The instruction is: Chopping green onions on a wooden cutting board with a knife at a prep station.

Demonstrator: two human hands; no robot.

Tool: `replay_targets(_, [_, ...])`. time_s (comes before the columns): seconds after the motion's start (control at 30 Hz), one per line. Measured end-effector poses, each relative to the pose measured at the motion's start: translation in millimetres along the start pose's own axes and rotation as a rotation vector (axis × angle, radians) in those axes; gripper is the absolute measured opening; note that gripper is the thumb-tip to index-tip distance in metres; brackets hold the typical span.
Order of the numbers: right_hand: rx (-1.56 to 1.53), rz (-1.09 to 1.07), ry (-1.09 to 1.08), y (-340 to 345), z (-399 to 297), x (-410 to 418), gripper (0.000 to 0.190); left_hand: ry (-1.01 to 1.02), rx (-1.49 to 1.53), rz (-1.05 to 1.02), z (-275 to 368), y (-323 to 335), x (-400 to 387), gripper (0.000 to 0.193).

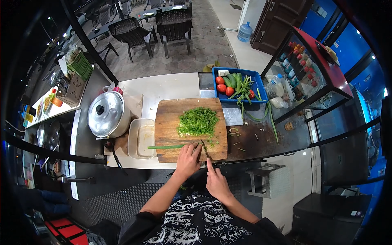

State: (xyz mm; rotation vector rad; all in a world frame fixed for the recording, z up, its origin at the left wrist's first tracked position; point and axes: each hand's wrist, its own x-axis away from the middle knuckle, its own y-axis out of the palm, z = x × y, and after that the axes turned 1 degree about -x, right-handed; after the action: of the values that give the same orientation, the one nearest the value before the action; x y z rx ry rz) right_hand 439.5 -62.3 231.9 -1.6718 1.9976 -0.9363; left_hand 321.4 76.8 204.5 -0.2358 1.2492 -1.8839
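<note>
My left hand (188, 159) presses a green onion stalk (167, 147) flat on the near part of a wooden cutting board (171, 116); the stalk sticks out past the board's left edge. Its fingertips are close beside the blade of a kitchen knife (205, 147). My right hand (216, 182) grips that knife, index finger stretched along its top; the handle is hidden in the hand. Behind the blade, a few cut bits lie loose on the wood. A heap of chopped green onion (200, 121) covers the middle and right of the board.
Left of the board are a plastic container (141, 137), a lidded aluminium pot (107, 114) and a black-handled utensil (115, 154). A blue crate (260, 82) with tomatoes, cucumbers and green onions stands at the back right. Onion scraps lie on the dark counter (254, 134) at the right.
</note>
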Motion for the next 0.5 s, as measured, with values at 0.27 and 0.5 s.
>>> replay_targets(0.27, [-0.02,-0.049,0.053,-2,12,34,0.068,0.006,0.012,0.0,-3,-1,2,0.076])
replay_targets(0.5, [-0.07,-0.011,0.019,-4,2,11,0.065,-0.031,0.047,-0.022,-3,-1,5,0.075])
